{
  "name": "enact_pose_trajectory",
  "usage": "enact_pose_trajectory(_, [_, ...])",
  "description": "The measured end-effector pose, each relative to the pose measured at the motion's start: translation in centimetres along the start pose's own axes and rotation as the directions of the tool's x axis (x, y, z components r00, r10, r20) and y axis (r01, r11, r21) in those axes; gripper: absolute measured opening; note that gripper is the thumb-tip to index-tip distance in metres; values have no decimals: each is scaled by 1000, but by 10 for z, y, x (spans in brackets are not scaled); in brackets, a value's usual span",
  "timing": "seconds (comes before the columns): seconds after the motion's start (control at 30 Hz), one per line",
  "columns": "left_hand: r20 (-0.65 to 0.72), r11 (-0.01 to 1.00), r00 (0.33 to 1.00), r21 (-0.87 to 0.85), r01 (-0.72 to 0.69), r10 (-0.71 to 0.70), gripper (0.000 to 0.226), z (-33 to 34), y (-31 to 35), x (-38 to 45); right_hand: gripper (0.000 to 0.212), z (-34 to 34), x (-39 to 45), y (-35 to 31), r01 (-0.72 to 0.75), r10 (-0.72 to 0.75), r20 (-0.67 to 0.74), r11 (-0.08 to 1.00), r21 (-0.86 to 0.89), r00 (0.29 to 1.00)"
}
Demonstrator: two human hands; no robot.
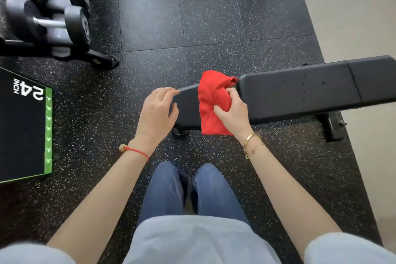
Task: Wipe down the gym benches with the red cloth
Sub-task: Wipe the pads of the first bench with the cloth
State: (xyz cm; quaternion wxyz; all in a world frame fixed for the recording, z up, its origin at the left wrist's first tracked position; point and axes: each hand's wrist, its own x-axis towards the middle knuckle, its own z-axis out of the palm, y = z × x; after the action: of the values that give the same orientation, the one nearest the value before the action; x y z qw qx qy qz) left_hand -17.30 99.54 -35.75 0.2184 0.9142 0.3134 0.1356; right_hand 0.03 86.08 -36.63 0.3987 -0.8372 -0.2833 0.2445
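Observation:
A black padded gym bench stretches from the centre to the right edge, made of a small seat pad and a longer back pad. The red cloth is bunched over the gap between the two pads, and part of it hangs down the near side. My right hand is shut on the cloth and presses it against the bench. My left hand rests on the seat pad's left end, thumb and fingers around its edge.
A dumbbell rack stands at the upper left, its foot reaching toward the bench. A black and green box marked 24 INCH sits at the left. Speckled rubber flooring lies beyond the bench. The bench's rear foot sticks out at the right.

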Motion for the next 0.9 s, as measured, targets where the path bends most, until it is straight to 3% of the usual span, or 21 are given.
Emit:
enact_pose_trajectory(0.27, [-3,999,1000,25,-31,31,35,139,-69,14,32,82,58,106,118,-118,3,993,-22,993])
enact_pose_trajectory(0.47, [-82,999,996,35,-17,20,34,233,-121,26,39,132,93,189,209,-210,-14,976,-60,978])
enact_pose_trajectory(0.63, [-135,996,989,73,-51,61,32,287,-150,38,53,149,113,228,346,-430,-194,869,-354,881])
enact_pose_trajectory(0.73, [-187,995,980,85,-50,65,31,303,-160,41,60,154,117,233,277,-538,-254,716,-641,804])
enact_pose_trajectory(0.8, [-224,996,973,80,-44,61,30,308,-165,42,57,162,118,231,320,-581,-157,632,-706,799])
enact_pose_trajectory(0.9, [-280,998,959,54,-24,38,29,311,-168,44,65,180,122,229,410,-448,145,577,-707,882])
